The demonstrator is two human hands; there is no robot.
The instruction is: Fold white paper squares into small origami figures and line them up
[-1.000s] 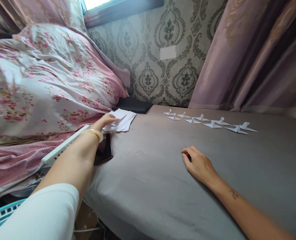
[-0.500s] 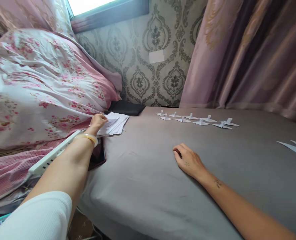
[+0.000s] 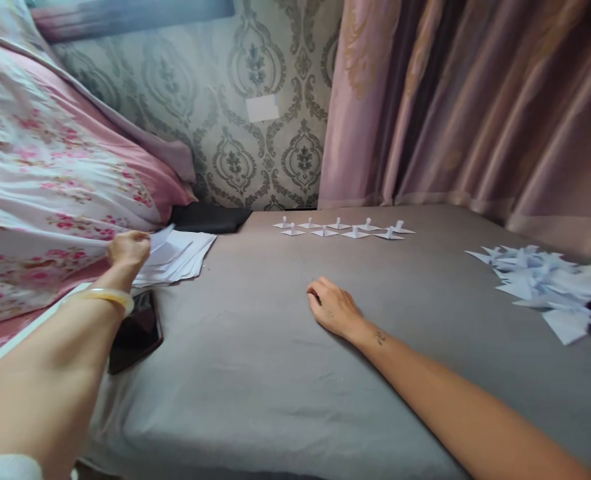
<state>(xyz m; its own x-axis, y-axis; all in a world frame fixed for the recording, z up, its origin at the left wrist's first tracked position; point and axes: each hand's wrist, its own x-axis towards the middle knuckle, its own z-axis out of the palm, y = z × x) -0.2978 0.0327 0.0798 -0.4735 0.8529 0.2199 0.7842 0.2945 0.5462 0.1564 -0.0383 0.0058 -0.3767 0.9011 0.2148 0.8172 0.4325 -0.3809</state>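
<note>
At the left, my left hand (image 3: 129, 248) is closed, pinching a white sheet of paper (image 3: 162, 237) by its near edge. That sheet is tilted up over a loose stack of white paper (image 3: 190, 259). Below the wrist with the bangle lies a dark phone (image 3: 138, 333), partly covered by the forearm. My right hand (image 3: 334, 308) rests on the grey cloth (image 3: 255, 373) with its fingers curled in and nothing visible in them. Beyond it, several small folded paper figures (image 3: 324, 232) stand in two rows.
A heap of larger folded paper pieces (image 3: 545, 277) lies at the right. Behind the paper stack is a flat black item (image 3: 210, 217). A floral cover (image 3: 50, 180) bulges along the left. Patterned wall (image 3: 175, 100) and pink curtains (image 3: 455, 120) close off the back.
The view has swung to the right, bringing the heap of folded paper into sight. My left hand has lifted the sheet slightly off the stack. The right hand stays resting on the cloth.
</note>
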